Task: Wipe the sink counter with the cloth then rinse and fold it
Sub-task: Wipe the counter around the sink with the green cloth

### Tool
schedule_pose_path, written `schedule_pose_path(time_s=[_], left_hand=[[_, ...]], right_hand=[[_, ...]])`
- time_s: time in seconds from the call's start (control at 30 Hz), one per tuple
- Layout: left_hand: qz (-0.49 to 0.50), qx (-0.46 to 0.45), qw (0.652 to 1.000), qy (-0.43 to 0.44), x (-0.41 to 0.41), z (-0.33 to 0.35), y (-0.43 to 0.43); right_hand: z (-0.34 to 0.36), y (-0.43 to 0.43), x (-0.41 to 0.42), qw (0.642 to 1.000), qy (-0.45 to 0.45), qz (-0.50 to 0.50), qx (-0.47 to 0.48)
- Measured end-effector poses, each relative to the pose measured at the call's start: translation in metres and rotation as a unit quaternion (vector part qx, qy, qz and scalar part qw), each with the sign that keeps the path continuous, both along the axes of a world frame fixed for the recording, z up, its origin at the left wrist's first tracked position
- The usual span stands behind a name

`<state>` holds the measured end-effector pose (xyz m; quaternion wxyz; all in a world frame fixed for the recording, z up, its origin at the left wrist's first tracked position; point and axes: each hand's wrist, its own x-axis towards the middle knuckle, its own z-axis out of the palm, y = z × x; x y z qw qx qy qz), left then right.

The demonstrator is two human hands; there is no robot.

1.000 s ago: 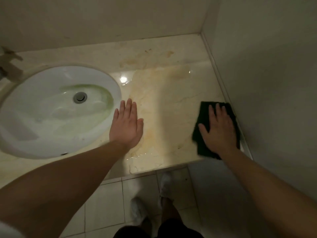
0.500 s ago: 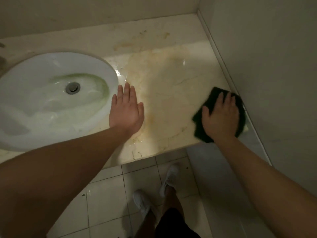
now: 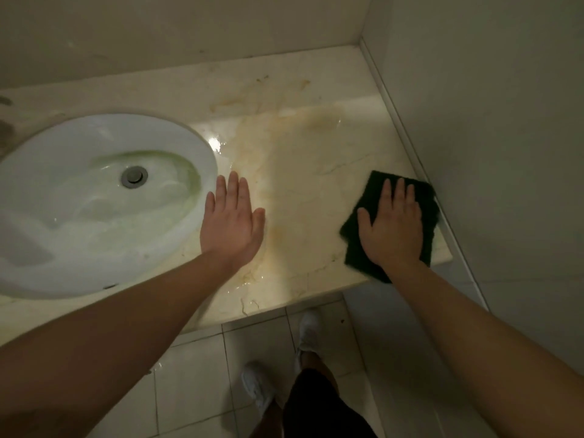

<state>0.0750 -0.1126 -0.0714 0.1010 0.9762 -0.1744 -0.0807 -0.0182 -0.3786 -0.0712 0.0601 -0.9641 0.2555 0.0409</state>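
Cloth (image 3: 368, 197): dark, flat on the surface (image 3: 309, 172) at its right front corner, beside the wall. Likely soft, light, limp when wet; pinch an edge to lift. Right hand (image 3: 392, 229) open, pressing it; left hand (image 3: 230, 222) open, empty, beside the sink (image 3: 79, 137).

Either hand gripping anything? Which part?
No grip. Right hand lies flat on the dark cloth, pressing its middle to the counter. Left hand flat, empty.
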Motion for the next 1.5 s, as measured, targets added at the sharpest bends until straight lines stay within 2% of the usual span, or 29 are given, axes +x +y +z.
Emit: schedule_pose_path(time_s=[0.17,0.3,0.47,0.57,0.73,0.83,1.07,1.23,1.4,1.5], left_hand=[[0.045,-0.057,0.997,-0.014,0.037,0.014,-0.016],[0.119,-0.032,0.992,0.010,0.100,0.012,-0.026],[0.135,-0.039,0.990,0.007,0.107,-0.001,-0.033],[0.133,-0.037,0.990,0.014,0.106,0.000,-0.033],[0.131,-0.029,0.991,0.015,0.107,-0.001,-0.032],[0.134,-0.028,0.990,0.017,0.107,-0.002,-0.033],[0.127,-0.040,0.991,0.009,0.105,-0.002,-0.032],[0.114,-0.025,0.993,0.007,0.105,0.000,-0.030],[0.117,-0.027,0.993,0.012,0.105,0.001,-0.030],[0.117,-0.017,0.993,0.012,0.106,-0.001,-0.029]], right_hand=[[0.005,-0.021,0.077,1.000,-0.010,-0.021,0.009],[0.006,-0.035,0.148,1.000,-0.014,0.007,0.019],[0.006,-0.047,0.241,0.999,-0.016,0.040,0.011],[0.007,-0.034,0.293,0.992,0.004,0.125,0.009],[0.007,0.006,0.345,0.959,0.032,0.282,0.010],[0.006,0.007,0.342,0.933,0.042,0.358,0.006],[0.011,0.023,0.339,0.888,0.048,0.456,0.030],[0.016,0.034,0.225,0.860,0.051,0.507,0.023],[0.016,0.016,0.104,0.877,0.076,0.472,0.044],[0.014,0.007,0.114,0.897,0.070,0.435,0.050]])
